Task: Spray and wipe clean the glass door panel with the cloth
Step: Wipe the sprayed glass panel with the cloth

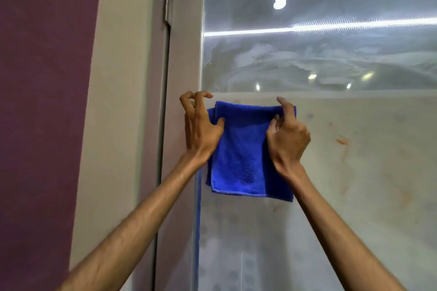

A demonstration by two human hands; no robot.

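Observed: a folded blue microfibre cloth (246,149) is held up flat in front of the glass door panel (331,59), near the panel's left edge, just below the line where clear glass gives way to a frosted lower band. Whether the cloth touches the glass cannot be told.

Left hand (201,127): thumb pinched onto the cloth's upper left edge, the other fingers curled and spread, free of the fabric. Right hand (287,136): clamped on the upper right corner, index finger raised above it.

Panel condition: cloudy smears across the clear section; an orange mark (342,141) and faint brownish streaks on the frosted section to the right of the cloth. A hinge (168,2) sits on the frame (186,42) at upper left. No spray bottle is in view.

Assessment of handling — the cloth appears soft, light and limp; it hangs from the two top corners and would sag if one were released. Best taken bunched or palmed flat for wiping pressure. The glass is rigid, likely slick when wet, and fragile — firm, even pressure is advisable, kept away from the edge.
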